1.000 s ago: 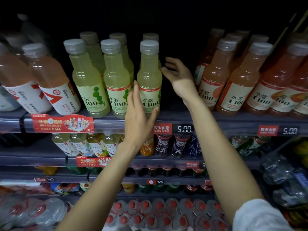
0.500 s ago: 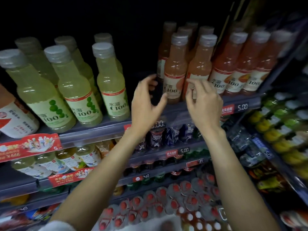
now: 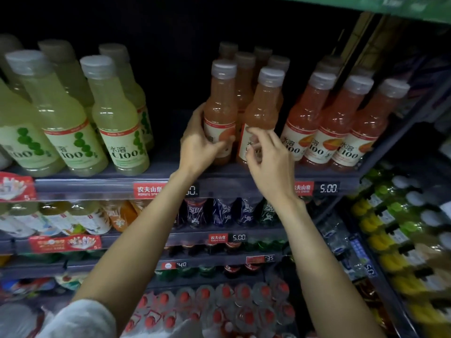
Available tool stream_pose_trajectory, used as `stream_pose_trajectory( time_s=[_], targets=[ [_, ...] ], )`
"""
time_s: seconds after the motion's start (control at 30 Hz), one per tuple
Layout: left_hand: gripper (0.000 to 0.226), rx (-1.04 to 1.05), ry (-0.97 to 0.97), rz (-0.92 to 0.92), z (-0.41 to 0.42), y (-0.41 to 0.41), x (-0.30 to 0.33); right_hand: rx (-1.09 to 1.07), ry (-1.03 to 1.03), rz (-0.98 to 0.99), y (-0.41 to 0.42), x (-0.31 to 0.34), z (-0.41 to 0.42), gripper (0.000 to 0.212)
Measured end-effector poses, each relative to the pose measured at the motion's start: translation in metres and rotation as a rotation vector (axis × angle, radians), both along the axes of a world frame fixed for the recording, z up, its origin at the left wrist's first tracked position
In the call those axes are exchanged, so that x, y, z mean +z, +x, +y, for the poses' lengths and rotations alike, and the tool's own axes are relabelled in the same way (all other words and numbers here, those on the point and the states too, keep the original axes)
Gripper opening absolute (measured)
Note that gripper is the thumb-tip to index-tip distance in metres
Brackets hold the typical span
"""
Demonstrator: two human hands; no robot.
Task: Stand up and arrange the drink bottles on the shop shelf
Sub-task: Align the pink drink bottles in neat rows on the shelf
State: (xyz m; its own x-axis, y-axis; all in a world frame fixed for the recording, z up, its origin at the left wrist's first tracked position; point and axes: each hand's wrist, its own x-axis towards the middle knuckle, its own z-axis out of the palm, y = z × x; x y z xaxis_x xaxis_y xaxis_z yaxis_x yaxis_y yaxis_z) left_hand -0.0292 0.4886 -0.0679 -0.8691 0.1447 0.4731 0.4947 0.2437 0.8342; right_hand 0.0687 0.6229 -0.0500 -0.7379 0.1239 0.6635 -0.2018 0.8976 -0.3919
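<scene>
The left hand (image 3: 199, 147) grips the lower body of a peach-coloured drink bottle (image 3: 220, 103), its fingers curled round the label from the left and its thumb across the front; the bottle stands upright at the front edge of the top shelf (image 3: 97, 185). Just beside it on the right stands a second peach bottle (image 3: 262, 106), also upright at the shelf front. The right hand (image 3: 271, 158) is raised in front of this bottle's label, fingers spread and loosely bent, the fingertips (image 3: 249, 130) at or very near the label; whether they actually touch it cannot be told. More peach bottles stand in rows behind these two, dim in the shadow. Further right, three redder orange bottles (image 3: 341, 118) stand side by side at the shelf front, near the right hand. To the left, across a dark gap in the row, a group of pale green bottles (image 3: 114, 118) stands upright, well apart from both hands. A red brand tag (image 3: 147, 190) and a price tag reading 5.00 (image 3: 328, 189) sit on the shelf's front rail. Below, lower shelves hold mixed bottles, and red-capped water bottles (image 3: 219, 311) fill the bottom. A white sleeve (image 3: 80, 320) shows on the left arm.
</scene>
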Motion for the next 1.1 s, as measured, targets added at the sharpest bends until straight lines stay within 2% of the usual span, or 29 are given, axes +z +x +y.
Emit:
stream_pose_trajectory(
  time_s=[0.17,0.27,0.47,0.73,1.1],
  targets=[
    [0.092,0.130,0.023,0.006,-0.028,0.016,-0.001,0.171,-0.197,-0.063,-0.016,0.011,-0.010,0.035],
    [0.091,0.207,0.013,0.022,-0.047,0.021,-0.003,0.315,-0.298,-0.186,-0.033,0.014,-0.027,0.047],
    [0.081,0.213,0.062,-0.020,-0.072,0.015,-0.007,0.571,-0.502,-0.402,-0.060,0.014,-0.064,0.065],
    [0.073,0.258,-0.086,0.101,-0.078,0.027,-0.007,0.554,-0.544,-0.304,-0.066,0.008,-0.079,0.066],
    [0.077,0.346,-0.202,0.146,-0.086,0.035,-0.011,0.568,-0.543,-0.336,-0.066,0.004,-0.086,0.069]
  ],
)
